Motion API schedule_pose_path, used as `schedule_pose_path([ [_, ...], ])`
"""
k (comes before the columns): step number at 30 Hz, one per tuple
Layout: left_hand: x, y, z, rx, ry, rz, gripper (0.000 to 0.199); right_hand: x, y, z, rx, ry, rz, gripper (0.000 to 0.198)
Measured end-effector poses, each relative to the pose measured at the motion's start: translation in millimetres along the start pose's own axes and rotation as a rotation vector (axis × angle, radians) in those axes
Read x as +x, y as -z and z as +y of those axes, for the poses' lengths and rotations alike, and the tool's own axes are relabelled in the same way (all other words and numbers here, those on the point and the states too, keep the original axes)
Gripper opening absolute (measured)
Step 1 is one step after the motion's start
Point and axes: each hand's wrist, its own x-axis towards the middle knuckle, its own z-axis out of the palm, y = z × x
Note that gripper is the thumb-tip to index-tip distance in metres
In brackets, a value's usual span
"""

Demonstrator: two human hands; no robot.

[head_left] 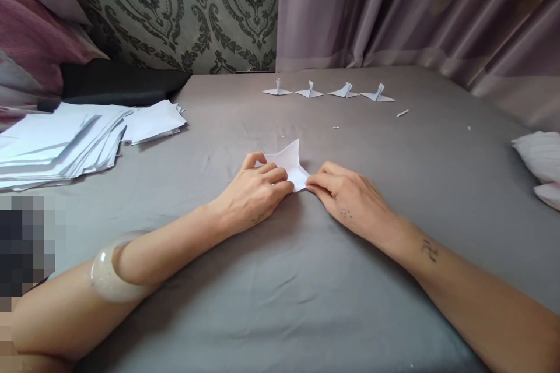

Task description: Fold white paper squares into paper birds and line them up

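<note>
A small white sheet of paper [286,157], partly folded, lies on the grey cloth between my two hands. One of its corners points up and away from me. My left hand [265,189] rests over the paper's left part with curled fingers, its thumb and fingertips pressing on the near edge and hiding much of that side. Between thumb and forefinger, my right hand [345,186] pinches the paper's right-hand tip. Farther back stands a row of several folded paper cranes [310,90] with spread wings and upright necks.
Two stacks of white paper lie on the left, a large pile [56,145] and a smaller one [153,121]. Paper scraps [402,112] dot the grey cloth [271,315]. A white bundle [542,157] sits at the right edge. Curtains [332,11] hang behind.
</note>
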Motion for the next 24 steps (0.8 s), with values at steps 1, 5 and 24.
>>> schedule_pose_path([
  [1, 0, 0, 1, -0.002, 0.0, -0.006, 0.03, 0, 0, -1, -0.014, 0.004, -0.005, 0.018],
  [5, 1, 2, 3, -0.045, 0.086, 0.004, 0.031, 0, 1, -1, -0.002, -0.022, -0.009, 0.019],
  [24, 11, -15, -4, -0.163, 0.391, 0.05, 0.025, 6, -7, 2, 0.051, -0.117, 0.016, 0.016],
])
